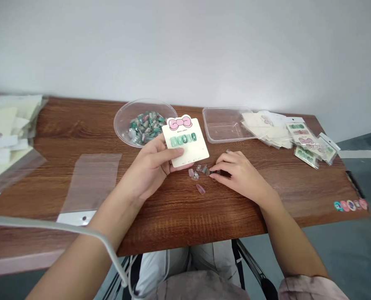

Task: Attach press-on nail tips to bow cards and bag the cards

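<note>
My left hand (156, 162) holds a cream display card (194, 152) up by its lower left side, thumb in front. The card has a pink bow at the top and a row of green press-on nails (184, 139) across it. On the table below it lies a small group of loose press-on nails (195, 176) in clear, grey and pinkish tones. At the right end of this group, my right hand (235, 168) is closed in a pinch, its thumb and index finger at a press-on nail (207, 171). A single pink nail (201, 189) lies nearer to me.
Behind my left hand stands a round clear tub (119, 125) of green and pink nails. A clear rectangular tray (216, 135), blank cards (269, 129) and bagged nail sets (306, 137) lie right. Left are a clear bag (93, 179), stacked cards (7, 125) and a white cable (63, 226).
</note>
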A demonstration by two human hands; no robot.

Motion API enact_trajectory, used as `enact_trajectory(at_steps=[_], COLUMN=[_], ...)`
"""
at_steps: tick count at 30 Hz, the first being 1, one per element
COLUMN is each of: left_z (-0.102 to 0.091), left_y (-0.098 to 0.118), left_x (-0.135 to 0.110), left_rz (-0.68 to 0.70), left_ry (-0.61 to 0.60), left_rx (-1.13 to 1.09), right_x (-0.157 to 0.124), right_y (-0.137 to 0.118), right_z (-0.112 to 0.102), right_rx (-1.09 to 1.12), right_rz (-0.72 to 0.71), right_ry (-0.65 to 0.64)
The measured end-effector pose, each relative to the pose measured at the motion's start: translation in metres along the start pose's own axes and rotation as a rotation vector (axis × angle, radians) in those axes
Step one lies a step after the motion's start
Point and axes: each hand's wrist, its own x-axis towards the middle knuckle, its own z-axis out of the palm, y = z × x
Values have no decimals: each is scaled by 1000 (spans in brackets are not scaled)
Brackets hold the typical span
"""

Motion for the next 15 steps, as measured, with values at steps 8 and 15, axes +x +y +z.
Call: enact_trajectory(at_steps=[8,15], left_z=[-5,-3], left_y=[9,12], left_x=[0,-2], left_rz=[49,30], left_ry=[8,27], left_rx=[17,14], right_x=[1,5], right_y=[2,6], right_z=[2,6], right_rx=[-48,-18], right_rz=[-29,102], right_ry=[40,65])
